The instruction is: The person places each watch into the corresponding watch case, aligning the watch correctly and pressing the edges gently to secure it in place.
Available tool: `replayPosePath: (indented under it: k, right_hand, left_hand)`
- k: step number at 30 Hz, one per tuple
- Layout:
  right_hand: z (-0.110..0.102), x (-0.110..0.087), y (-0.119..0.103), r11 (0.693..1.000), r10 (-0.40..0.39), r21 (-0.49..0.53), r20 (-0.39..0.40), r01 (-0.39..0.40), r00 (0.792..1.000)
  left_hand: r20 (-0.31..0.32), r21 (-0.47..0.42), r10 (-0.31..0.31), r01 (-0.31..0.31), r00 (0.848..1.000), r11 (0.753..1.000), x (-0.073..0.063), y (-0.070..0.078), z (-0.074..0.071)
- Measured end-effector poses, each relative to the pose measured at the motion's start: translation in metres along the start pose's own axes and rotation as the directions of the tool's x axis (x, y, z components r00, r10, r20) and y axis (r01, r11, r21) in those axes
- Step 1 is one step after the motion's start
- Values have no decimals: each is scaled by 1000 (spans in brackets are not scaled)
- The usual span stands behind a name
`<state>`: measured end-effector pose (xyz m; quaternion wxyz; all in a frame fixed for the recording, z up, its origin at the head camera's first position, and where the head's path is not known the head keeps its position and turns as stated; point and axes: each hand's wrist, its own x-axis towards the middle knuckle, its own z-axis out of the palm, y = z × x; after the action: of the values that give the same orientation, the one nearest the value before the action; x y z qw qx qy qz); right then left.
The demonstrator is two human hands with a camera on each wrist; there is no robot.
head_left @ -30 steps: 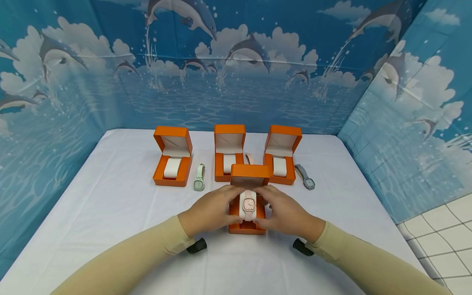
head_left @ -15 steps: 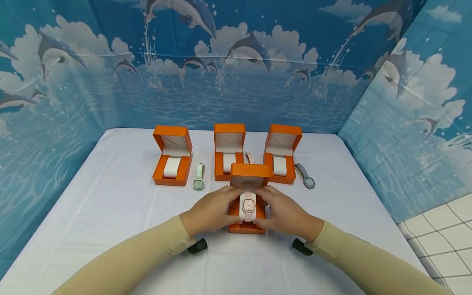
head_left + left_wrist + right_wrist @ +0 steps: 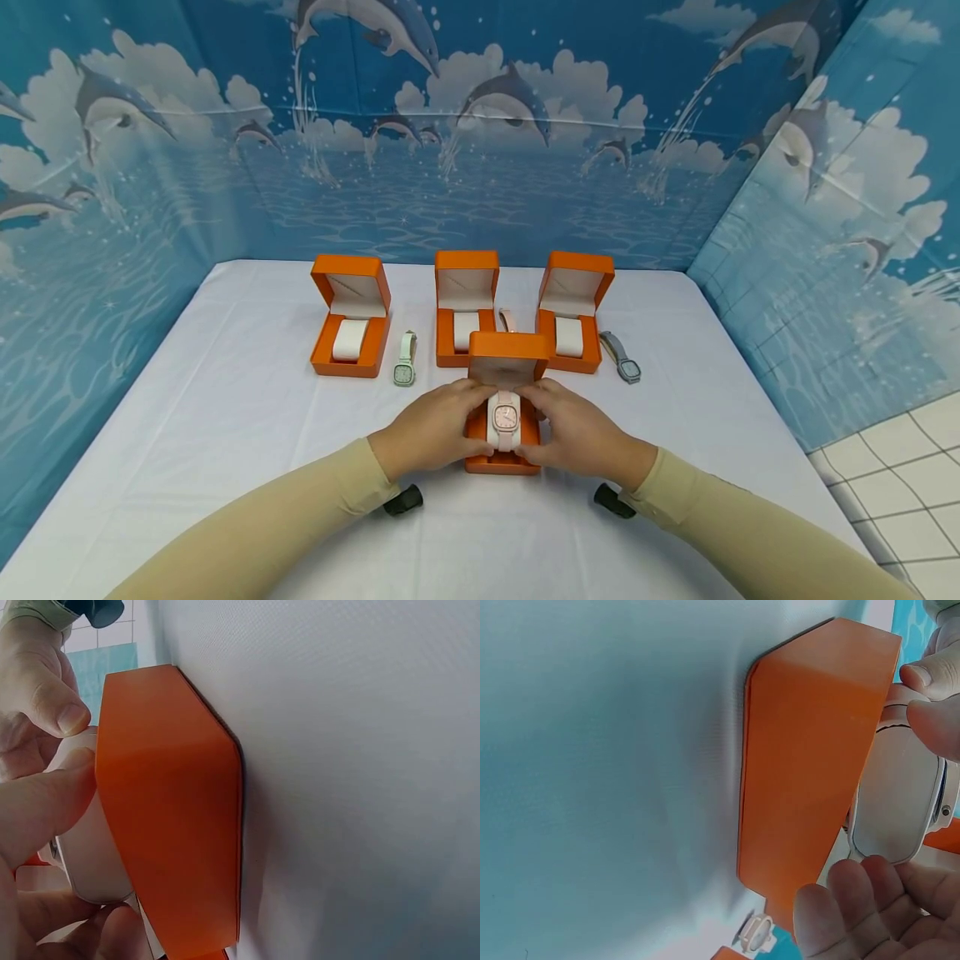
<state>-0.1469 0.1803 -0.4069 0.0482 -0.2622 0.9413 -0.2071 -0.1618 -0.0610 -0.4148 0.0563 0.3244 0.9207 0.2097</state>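
Observation:
A pink square-faced watch (image 3: 506, 417) is strapped round a white watch cushion (image 3: 94, 851), set in an open orange watch box (image 3: 502, 467) near the middle of the table. My left hand (image 3: 431, 425) pinches the cushion's left side, thumb at the near edge and fingers at the far edge. From the right, my right hand (image 3: 588, 433) holds the other end the same way. Each wrist view shows the cushion's flat end between thumb and fingers, partly above the box wall. Behind it the lid (image 3: 508, 344) stands raised. The cushion's lower part is hidden by the box.
Three more open orange boxes with white cushions stand behind: left (image 3: 351, 317), middle (image 3: 467, 260) and right (image 3: 576, 312). A green watch (image 3: 404, 360), a partly hidden pink watch (image 3: 507, 320) and a grey-blue watch (image 3: 621, 358) lie beside them on the white-covered table (image 3: 247, 400).

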Motion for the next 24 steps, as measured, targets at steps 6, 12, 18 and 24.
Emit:
replayPosePath:
  k: [6,12,18,24]
  right_hand:
    - [1,1,1,1000,-7,-7,11,7,1000]
    - [1,2,0,1000,-3,1,30,3,1000]
    - [3,2,2,1000,4,-5,47,-4,999]
    - [5,3,4,1000,-3,-1,54,3,999]
  left_hand:
    - [4,7,-3,3,1000,1000,0,-1,1]
    - [8,11,-8,8,1000,1000,0,-2,2]
    - [12,9,-3,3,1000,1000,1,-2,3]
    - [13,4,8,-9,1000,1000,2,-5,6]
